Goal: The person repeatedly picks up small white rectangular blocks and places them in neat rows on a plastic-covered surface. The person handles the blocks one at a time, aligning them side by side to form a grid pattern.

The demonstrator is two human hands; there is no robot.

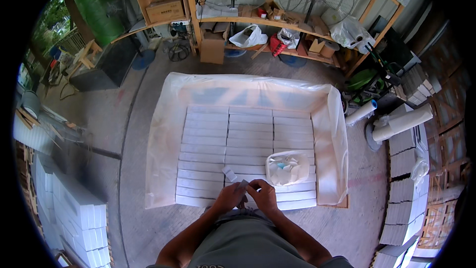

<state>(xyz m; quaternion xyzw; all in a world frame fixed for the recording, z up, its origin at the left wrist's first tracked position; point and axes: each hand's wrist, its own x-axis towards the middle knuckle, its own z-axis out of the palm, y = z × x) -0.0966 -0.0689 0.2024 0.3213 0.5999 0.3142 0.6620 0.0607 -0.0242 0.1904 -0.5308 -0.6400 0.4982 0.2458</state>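
Note:
My left hand (pixel 229 197) pinches a small flat grey-white piece (pixel 242 184), which looks like a label or slip. My right hand (pixel 264 196) meets it from the other side, its fingertips closed at the edge of that piece. Both hands are over the near edge of a big crate lined with translucent plastic film (pixel 333 144). Inside lie rows of long white boxes or slabs (pixel 250 134). Just ahead of my left hand, a few small whitish slips (pixel 229 173) rest on them. A white basket (pixel 270 173) holding pale scraps and a bluish bit stands ahead of my right hand.
Stacks of white slabs stand at left (pixel 79 208) and right (pixel 401 203). White film rolls (pixel 402 123) lie near the right stacks. Along the back runs a wooden shelf (pixel 267 21) with fans, bags and cartons. A green wrapped roll (pixel 94 5) is at back left.

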